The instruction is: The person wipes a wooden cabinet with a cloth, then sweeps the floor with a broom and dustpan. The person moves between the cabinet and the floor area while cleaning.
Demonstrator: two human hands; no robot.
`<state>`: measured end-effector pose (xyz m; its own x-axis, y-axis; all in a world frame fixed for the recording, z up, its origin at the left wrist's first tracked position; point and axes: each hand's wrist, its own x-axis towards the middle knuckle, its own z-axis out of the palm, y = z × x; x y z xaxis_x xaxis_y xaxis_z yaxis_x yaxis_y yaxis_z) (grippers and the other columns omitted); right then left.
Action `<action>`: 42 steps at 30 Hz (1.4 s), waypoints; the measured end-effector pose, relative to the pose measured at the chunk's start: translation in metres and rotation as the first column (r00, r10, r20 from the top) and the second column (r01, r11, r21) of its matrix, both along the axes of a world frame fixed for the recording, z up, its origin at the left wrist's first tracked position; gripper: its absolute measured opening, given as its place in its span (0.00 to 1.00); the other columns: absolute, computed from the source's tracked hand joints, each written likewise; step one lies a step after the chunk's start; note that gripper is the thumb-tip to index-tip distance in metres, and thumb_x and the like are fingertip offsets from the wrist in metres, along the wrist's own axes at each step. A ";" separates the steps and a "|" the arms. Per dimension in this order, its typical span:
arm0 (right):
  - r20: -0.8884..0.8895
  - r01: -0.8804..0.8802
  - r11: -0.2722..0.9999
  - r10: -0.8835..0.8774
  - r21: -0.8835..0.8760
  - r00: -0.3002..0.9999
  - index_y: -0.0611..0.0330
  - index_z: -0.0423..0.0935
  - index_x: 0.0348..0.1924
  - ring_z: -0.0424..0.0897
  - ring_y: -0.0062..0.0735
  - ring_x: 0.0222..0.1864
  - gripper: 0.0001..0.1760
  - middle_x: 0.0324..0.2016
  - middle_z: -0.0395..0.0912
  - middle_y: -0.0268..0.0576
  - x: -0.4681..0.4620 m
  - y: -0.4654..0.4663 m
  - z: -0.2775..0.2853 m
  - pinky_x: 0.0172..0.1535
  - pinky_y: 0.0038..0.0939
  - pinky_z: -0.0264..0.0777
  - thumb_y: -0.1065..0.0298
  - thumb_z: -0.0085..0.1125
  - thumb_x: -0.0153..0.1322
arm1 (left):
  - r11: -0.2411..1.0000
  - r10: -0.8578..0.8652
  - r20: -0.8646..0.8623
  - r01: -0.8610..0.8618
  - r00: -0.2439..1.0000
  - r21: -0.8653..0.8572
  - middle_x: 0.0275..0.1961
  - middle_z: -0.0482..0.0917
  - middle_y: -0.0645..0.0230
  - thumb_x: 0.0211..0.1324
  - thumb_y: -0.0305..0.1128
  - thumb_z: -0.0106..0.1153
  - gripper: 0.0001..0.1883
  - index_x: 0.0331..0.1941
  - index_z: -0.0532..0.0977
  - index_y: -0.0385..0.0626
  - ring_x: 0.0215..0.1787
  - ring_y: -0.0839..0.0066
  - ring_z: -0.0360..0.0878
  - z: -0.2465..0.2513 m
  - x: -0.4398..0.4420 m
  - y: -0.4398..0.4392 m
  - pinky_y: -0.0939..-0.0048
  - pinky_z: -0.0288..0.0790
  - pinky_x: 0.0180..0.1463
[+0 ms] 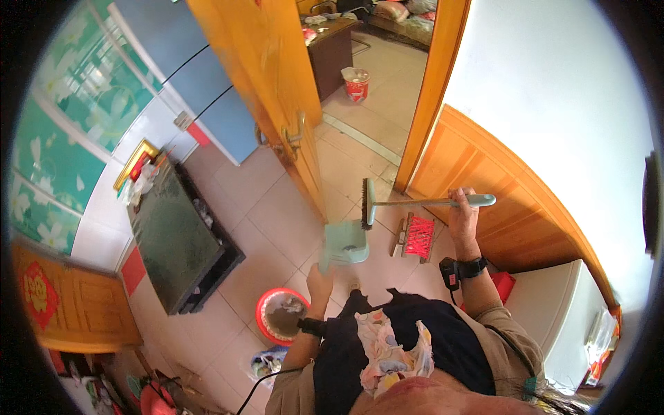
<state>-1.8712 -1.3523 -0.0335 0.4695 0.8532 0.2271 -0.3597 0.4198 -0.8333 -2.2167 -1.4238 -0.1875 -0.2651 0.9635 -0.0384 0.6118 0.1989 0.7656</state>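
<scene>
My right hand [463, 211] grips the long handle of a small broom [415, 203], held roughly level. Its pale green head with dark bristles [366, 205] hangs next to the far right corner of a pale green dustpan [345, 237]; whether they touch is hard to tell. My left hand [319, 286] is closed around the dustpan's handle. Something small and dark lies in the pan. Close by my left forearm stands a red-rimmed bin [260, 317] with grey dusty waste inside.
Beyond the broom is a folding stool with red webbing [419, 237]. An orange wooden door [270, 88] stands ajar by a doorway, with a red bucket [357, 85] past it. A low dark table [176, 233] is at left; a white cabinet-like appliance [544, 306] is at right.
</scene>
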 end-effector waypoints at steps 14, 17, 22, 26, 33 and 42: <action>-0.023 0.145 0.974 -0.151 -0.172 0.988 0.57 0.71 0.30 0.70 0.21 0.33 0.09 0.26 0.70 0.32 0.010 0.398 -0.050 0.36 0.27 0.62 0.67 0.64 0.65 | 0.992 -0.045 0.262 0.073 0.964 -0.100 0.37 0.80 0.50 0.53 0.41 0.62 0.18 0.40 0.77 0.37 0.40 0.53 0.79 0.006 0.067 0.409 0.61 0.70 0.44; 0.058 0.080 0.983 -0.072 -0.166 0.996 0.57 0.71 0.29 0.69 0.21 0.33 0.09 0.27 0.70 0.32 0.030 0.496 -0.047 0.38 0.25 0.62 0.70 0.64 0.64 | 0.995 -0.020 0.471 0.066 0.882 -0.081 0.36 0.80 0.51 0.52 0.40 0.63 0.17 0.39 0.77 0.38 0.38 0.54 0.79 -0.001 0.082 0.507 0.61 0.70 0.42; 0.046 0.068 0.997 -0.067 -0.038 0.997 0.58 0.71 0.27 0.67 0.20 0.34 0.06 0.27 0.69 0.31 0.039 0.621 -0.043 0.39 0.25 0.59 0.74 0.60 0.67 | 0.993 -0.052 0.261 0.077 0.964 -0.087 0.30 0.80 0.57 0.52 0.40 0.64 0.17 0.36 0.77 0.37 0.33 0.67 0.77 -0.002 0.091 0.653 0.66 0.70 0.38; 0.046 0.195 0.977 -0.192 -0.081 0.980 0.57 0.71 0.27 0.66 0.19 0.33 0.06 0.27 0.69 0.29 0.052 0.712 -0.068 0.39 0.24 0.59 0.74 0.59 0.67 | 0.992 -0.082 0.162 0.096 0.983 -0.081 0.29 0.80 0.57 0.51 0.40 0.65 0.18 0.35 0.76 0.34 0.32 0.70 0.78 -0.002 0.104 0.764 0.66 0.71 0.38; 0.122 0.534 0.834 -0.521 -0.140 0.845 0.54 0.71 0.27 0.65 0.16 0.32 0.07 0.25 0.67 0.26 0.097 0.909 -0.134 0.38 0.23 0.59 0.73 0.60 0.66 | 0.979 -0.178 0.204 0.195 0.963 -0.067 0.31 0.81 0.58 0.49 0.38 0.66 0.17 0.36 0.77 0.35 0.33 0.69 0.78 -0.053 0.102 1.010 0.66 0.71 0.38; 0.705 0.744 0.601 -0.389 -0.294 0.593 0.56 0.73 0.28 0.73 0.31 0.33 0.09 0.27 0.74 0.37 0.157 0.950 -0.194 0.38 0.30 0.67 0.64 0.63 0.66 | 0.876 -0.412 0.305 0.466 0.858 -0.127 0.27 0.77 0.68 0.49 0.34 0.65 0.13 0.33 0.75 0.37 0.29 0.78 0.73 -0.076 0.153 1.209 0.71 0.68 0.34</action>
<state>-1.7145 -0.4026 -0.2275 0.8425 0.4886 0.2269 0.3567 -0.1904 -0.9146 -2.0636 -0.2146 -0.2639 0.2294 0.9435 -0.2391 0.4532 0.1138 0.8841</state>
